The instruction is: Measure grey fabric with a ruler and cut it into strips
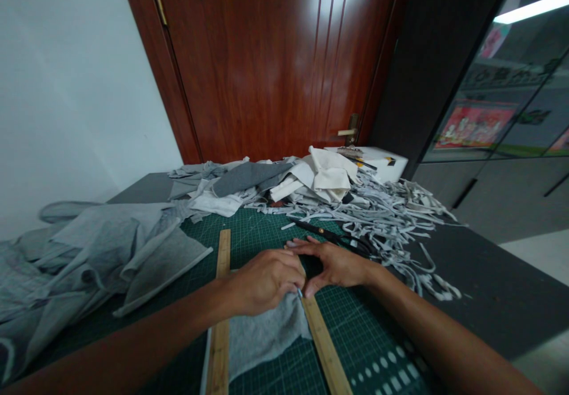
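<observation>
A piece of grey cloth [267, 339] lies on the green cutting mat [364, 324] between two wooden rulers. My left hand [267, 279] is closed over the cloth's right edge. A small bluish tip shows under its fingers, but I cannot tell what it belongs to. Beside it, my right hand [335, 263] rests with thumb and fingers spread over the upper part of the right ruler [326, 347]. The left ruler [223, 253] runs beneath my left forearm. Just beyond my right hand lie black scissors [326, 233], their handles partly behind the hand and among cloth strips.
Loose grey cloth [102, 241] is heaped on the left. At the back are more cloth scraps [253, 179] and a white box [386, 164]. A tangle of thin grey strips [400, 217] spreads over the dark table [502, 276] at right. A brown door [267, 57] stands behind.
</observation>
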Demonstrator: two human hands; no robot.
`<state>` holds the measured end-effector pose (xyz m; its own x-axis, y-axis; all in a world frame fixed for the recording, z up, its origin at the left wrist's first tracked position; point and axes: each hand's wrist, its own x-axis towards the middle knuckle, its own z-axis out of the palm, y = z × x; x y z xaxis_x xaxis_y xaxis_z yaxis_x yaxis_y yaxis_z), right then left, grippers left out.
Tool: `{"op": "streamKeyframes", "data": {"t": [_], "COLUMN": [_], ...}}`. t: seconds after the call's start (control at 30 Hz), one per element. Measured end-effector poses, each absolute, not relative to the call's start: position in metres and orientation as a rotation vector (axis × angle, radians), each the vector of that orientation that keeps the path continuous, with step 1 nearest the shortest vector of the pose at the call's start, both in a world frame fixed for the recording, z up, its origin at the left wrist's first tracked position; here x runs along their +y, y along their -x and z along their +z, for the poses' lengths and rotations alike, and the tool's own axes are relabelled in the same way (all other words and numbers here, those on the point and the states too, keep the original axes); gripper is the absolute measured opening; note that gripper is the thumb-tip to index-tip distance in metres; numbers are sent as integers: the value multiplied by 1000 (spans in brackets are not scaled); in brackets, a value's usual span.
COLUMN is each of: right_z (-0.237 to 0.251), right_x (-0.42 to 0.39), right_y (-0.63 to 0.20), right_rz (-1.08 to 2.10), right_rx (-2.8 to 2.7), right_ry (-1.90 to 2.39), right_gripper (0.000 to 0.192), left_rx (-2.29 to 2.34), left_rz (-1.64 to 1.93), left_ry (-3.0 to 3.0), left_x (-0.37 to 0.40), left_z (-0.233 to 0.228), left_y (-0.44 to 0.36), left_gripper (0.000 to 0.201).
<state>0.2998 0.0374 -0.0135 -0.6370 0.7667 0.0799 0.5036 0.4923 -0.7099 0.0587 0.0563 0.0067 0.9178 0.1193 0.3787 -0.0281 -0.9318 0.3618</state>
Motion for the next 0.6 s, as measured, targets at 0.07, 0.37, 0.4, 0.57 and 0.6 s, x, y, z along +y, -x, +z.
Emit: {"op": "streamKeyframes", "data": {"t": [0.07, 0.37, 0.4, 0.57, 0.6], "right_z": [-13, -12, -12, -12, -12], "right_x": [38, 40, 40, 39, 39], "right_y": [-300, -304, -305, -309, -310], "right_rz": [924, 947, 943, 939, 938], "right_rx": [-2360, -2359, -2365, -2358, -2360], "right_ry": [1062, 1080, 1078, 1073, 1075], "right_gripper": [103, 105, 105, 107, 107], "left_rx": [71, 251, 284, 377, 397], "left_rz": [561, 505, 516, 586, 606], "left_ry": [-2688, -2414, -2374, -2233, -2239], "left_x": [44, -7, -10, -8, -6], "left_z": [3, -14, -15, -15, -13], "left_y": [-56, -35, -35, -34, -35], "left_gripper": [24, 18, 18, 21, 20]}}
